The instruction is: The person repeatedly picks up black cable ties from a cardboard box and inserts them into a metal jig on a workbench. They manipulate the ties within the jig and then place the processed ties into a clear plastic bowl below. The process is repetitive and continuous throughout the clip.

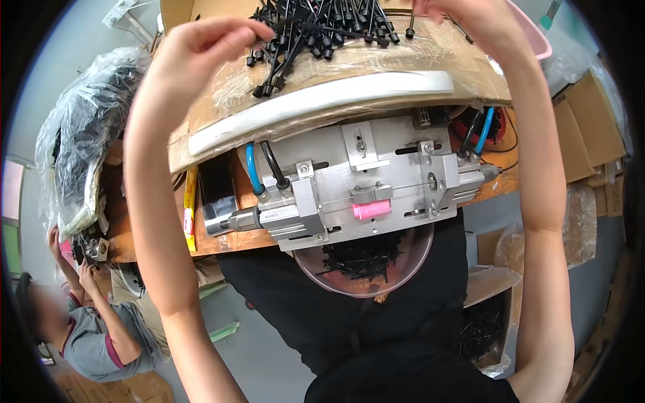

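Observation:
My left hand [218, 41] is at the left edge of a pile of thin black rods with capped ends [322, 27]. Its thumb and fingers are pinched together against the dark pieces. What they hold, if anything, is lost among the rods. At the upper right, my right hand [470, 17] is partly cut off by the frame. From its fingertips hangs a single black rod [410, 31], its thicker end pointing down. Below both hands stands a silver metal fixture [336, 195] with a cylinder on each side and a pink block [371, 209] at its front middle.
The rods lie on plastic-wrapped cardboard [222, 111] edged by a white foam strip [322, 101]. A clear bowl [309, 272] of black pieces sits at my lap. Blue air hoses [253, 168] join the fixture. A person [107, 336] works at the left beside a bagged bundle [84, 127].

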Action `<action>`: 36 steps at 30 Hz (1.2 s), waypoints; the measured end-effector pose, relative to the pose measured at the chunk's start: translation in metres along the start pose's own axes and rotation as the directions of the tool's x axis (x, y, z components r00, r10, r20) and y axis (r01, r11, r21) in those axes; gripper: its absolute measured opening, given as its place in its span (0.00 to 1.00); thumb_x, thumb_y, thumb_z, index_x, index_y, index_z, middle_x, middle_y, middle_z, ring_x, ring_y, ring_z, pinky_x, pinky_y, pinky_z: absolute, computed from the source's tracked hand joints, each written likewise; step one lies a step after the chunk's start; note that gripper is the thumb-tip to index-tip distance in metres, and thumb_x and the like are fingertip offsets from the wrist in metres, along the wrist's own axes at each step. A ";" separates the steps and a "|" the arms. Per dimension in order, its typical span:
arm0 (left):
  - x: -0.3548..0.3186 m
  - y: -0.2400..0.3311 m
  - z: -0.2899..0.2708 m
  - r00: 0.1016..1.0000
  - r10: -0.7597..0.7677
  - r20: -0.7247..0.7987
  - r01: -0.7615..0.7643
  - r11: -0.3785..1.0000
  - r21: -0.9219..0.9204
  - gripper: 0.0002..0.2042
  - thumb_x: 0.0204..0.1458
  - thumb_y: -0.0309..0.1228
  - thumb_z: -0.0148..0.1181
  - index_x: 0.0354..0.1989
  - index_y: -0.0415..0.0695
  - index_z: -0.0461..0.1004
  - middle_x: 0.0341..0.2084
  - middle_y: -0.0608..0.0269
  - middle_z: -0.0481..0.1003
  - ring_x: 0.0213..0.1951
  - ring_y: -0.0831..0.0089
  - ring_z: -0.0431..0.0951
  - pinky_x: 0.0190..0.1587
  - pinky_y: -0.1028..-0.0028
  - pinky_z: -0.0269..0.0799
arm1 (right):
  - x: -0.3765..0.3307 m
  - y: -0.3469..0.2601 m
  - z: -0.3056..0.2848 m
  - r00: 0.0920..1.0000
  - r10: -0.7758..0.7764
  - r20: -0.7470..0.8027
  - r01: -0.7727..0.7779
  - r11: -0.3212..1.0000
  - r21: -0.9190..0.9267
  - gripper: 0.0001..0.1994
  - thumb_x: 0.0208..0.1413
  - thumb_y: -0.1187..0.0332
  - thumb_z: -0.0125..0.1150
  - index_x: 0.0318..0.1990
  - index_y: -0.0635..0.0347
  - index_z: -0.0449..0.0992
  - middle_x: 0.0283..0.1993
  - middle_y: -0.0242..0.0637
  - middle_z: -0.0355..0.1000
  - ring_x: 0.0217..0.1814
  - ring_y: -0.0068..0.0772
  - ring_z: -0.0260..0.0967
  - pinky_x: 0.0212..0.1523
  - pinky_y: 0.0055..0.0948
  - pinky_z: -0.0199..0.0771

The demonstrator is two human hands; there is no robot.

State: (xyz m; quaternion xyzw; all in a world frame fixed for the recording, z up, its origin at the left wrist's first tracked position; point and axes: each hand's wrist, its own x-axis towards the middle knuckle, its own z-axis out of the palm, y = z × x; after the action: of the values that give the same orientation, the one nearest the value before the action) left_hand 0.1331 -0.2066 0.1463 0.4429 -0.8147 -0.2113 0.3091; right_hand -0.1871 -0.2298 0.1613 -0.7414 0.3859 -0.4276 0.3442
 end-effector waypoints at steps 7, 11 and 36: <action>-0.008 0.008 -0.033 0.984 -0.015 -0.179 0.007 0.999 -0.046 0.15 0.58 0.32 0.59 0.53 0.44 0.75 0.37 0.69 0.77 0.42 0.83 0.73 0.51 0.85 0.66 | -0.007 0.000 -0.029 0.972 -0.173 -0.161 0.233 0.823 0.518 0.11 0.62 0.70 0.56 0.47 0.68 0.72 0.36 0.40 0.76 0.35 0.22 0.74 0.32 0.14 0.76; -0.067 0.062 0.074 0.902 0.175 -0.395 -0.068 0.961 0.269 0.30 0.45 0.18 0.64 0.60 0.46 0.70 0.35 0.65 0.75 0.33 0.79 0.70 0.41 0.77 0.69 | -0.067 -0.011 -0.018 0.956 -0.172 -0.237 0.263 0.859 0.440 0.09 0.62 0.72 0.55 0.47 0.68 0.72 0.34 0.37 0.75 0.34 0.21 0.73 0.34 0.16 0.74; -0.177 0.111 0.189 0.976 -0.194 -0.097 0.213 0.940 0.268 0.38 0.38 0.14 0.65 0.64 0.37 0.61 0.46 0.53 0.66 0.43 0.57 0.66 0.45 0.64 0.66 | -0.237 0.033 0.144 0.976 -0.213 -0.056 0.177 0.912 -0.371 0.32 0.40 0.84 0.66 0.59 0.74 0.66 0.34 0.42 0.72 0.27 0.34 0.68 0.29 0.32 0.71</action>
State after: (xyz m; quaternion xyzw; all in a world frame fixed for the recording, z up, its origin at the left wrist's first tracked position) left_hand 0.0112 0.0153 0.0228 0.5705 -0.7750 -0.1107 0.2484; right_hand -0.1466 -0.0143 -0.0112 -0.8058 0.3985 -0.4158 0.1378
